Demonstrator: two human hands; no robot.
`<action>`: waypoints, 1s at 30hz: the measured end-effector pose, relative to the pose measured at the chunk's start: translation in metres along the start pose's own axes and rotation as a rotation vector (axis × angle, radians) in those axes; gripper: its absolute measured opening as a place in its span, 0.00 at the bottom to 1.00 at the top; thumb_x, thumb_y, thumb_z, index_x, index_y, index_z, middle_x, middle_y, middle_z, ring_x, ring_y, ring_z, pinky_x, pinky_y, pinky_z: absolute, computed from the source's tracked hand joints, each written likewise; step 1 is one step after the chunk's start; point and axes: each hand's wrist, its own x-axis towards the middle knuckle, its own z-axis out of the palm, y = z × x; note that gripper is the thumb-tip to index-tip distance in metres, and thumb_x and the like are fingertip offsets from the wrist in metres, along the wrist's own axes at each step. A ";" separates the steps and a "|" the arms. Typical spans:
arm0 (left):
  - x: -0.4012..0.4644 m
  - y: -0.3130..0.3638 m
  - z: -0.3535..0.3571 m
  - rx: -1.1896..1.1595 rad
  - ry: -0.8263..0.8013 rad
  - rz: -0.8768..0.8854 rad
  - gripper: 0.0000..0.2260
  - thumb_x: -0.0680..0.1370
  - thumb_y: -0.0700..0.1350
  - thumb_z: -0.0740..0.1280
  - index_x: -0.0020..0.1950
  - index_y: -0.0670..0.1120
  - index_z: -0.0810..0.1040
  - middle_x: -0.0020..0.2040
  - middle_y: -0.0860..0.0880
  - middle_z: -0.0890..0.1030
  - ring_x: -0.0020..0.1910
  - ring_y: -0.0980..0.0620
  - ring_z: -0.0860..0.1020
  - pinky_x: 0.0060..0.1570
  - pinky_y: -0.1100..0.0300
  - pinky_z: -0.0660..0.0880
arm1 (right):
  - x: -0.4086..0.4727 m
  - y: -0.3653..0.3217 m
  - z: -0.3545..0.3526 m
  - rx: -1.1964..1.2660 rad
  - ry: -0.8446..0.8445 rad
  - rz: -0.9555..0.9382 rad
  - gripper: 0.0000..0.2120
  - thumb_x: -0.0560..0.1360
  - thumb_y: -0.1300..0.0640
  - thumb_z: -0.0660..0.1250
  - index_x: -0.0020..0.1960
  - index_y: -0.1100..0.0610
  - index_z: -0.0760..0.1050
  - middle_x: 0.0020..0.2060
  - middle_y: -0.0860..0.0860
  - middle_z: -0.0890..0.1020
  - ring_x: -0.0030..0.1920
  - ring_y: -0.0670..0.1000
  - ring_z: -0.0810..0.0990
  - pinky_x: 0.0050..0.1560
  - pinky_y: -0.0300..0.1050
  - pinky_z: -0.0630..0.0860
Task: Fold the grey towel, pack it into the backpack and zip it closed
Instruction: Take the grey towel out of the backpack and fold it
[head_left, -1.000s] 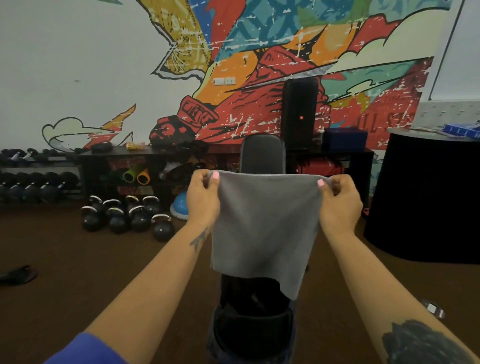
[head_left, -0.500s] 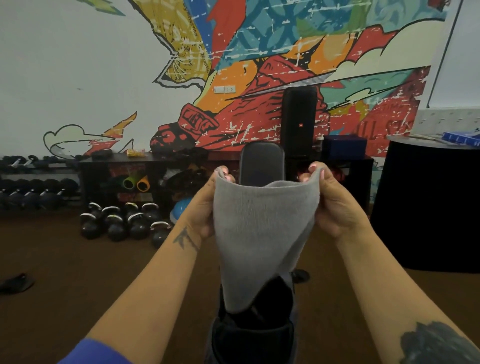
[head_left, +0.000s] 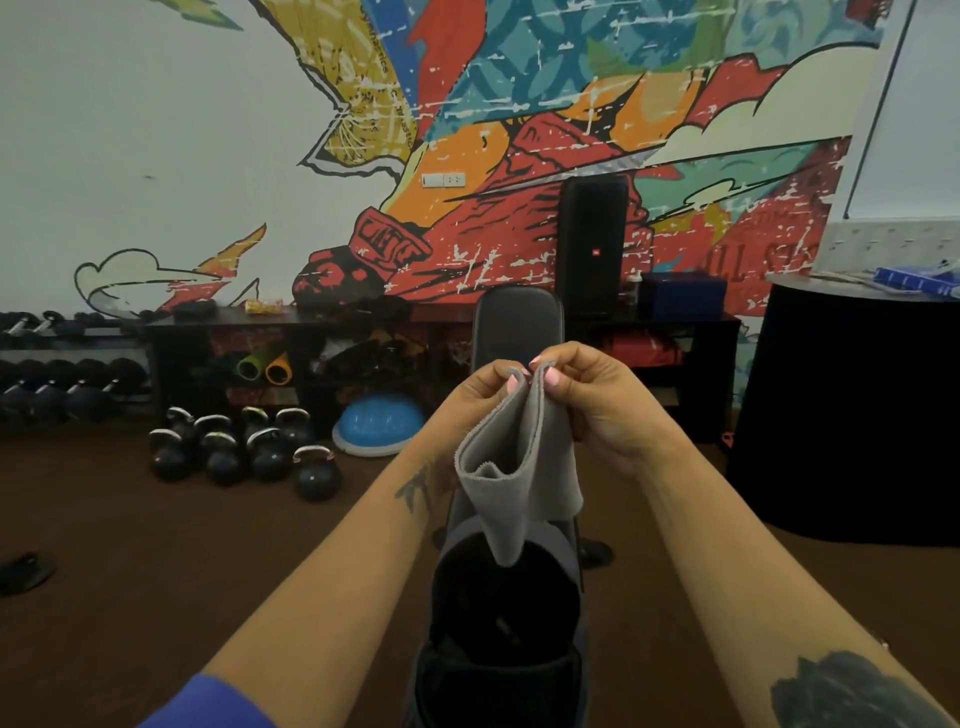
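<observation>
Overhead, left hand (head_left: 480, 387) and right hand (head_left: 597, 400) met, each grip pinching the grey towel (head_left: 511, 467) above the open backpack (head_left: 506, 613); kettlebells (head_left: 244, 457) stood left.

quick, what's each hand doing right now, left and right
Left hand: closed, pinching a top corner of the grey towel.
Right hand: closed, pinching the other top corner, beside the left.
</observation>
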 end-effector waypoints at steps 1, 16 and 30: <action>0.001 0.000 0.000 0.015 -0.004 -0.006 0.14 0.59 0.58 0.78 0.36 0.52 0.82 0.35 0.54 0.83 0.35 0.59 0.81 0.37 0.65 0.78 | 0.000 0.001 0.001 -0.016 0.003 0.001 0.09 0.76 0.67 0.62 0.41 0.57 0.76 0.33 0.46 0.83 0.36 0.42 0.82 0.35 0.34 0.78; 0.015 -0.011 -0.021 0.150 -0.037 -0.111 0.38 0.62 0.53 0.78 0.64 0.35 0.71 0.55 0.35 0.77 0.52 0.42 0.78 0.51 0.56 0.79 | -0.001 0.009 -0.003 -0.159 -0.038 0.070 0.10 0.75 0.67 0.66 0.51 0.56 0.81 0.41 0.53 0.85 0.45 0.48 0.85 0.48 0.38 0.80; 0.011 -0.008 -0.032 0.299 -0.063 -0.240 0.42 0.58 0.58 0.79 0.63 0.36 0.71 0.56 0.35 0.77 0.55 0.41 0.76 0.61 0.44 0.70 | -0.001 0.012 0.000 -0.157 -0.120 0.135 0.09 0.75 0.69 0.64 0.47 0.57 0.79 0.39 0.49 0.85 0.44 0.45 0.84 0.45 0.35 0.78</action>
